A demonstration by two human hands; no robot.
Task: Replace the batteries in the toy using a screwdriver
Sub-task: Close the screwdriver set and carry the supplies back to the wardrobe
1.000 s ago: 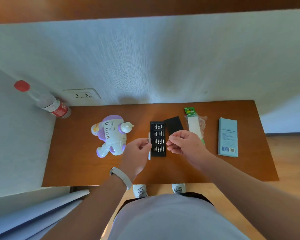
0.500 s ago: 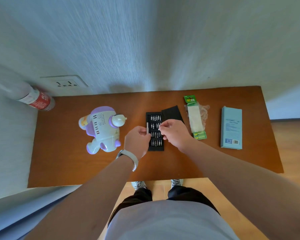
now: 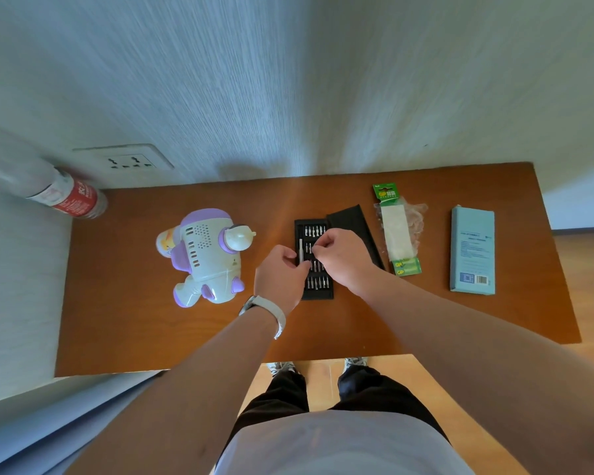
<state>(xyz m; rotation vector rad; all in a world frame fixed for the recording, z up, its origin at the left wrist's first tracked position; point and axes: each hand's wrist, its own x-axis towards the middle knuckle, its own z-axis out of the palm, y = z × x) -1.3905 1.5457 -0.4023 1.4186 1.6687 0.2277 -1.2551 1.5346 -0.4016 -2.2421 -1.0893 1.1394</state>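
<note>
A white and purple toy (image 3: 208,257) lies on the brown table (image 3: 134,330), left of centre. To its right sits an open black bit case (image 3: 318,293) with rows of metal bits. My left hand (image 3: 280,277) holds a thin silver screwdriver handle (image 3: 301,250) upright over the case's left edge. My right hand (image 3: 343,258) is over the case, its fingertips pinching at a bit in the second row. A green battery pack (image 3: 396,229) lies right of the case.
A black case lid (image 3: 354,222) leans behind my right hand. A light blue box (image 3: 473,250) lies at the right. A bottle with a red label (image 3: 67,197) stands at the back left by a wall socket (image 3: 127,161).
My right hand has come down from above the table onto the bit rows. My left hand has moved with the screwdriver handle over the case. The camera tilted down.
</note>
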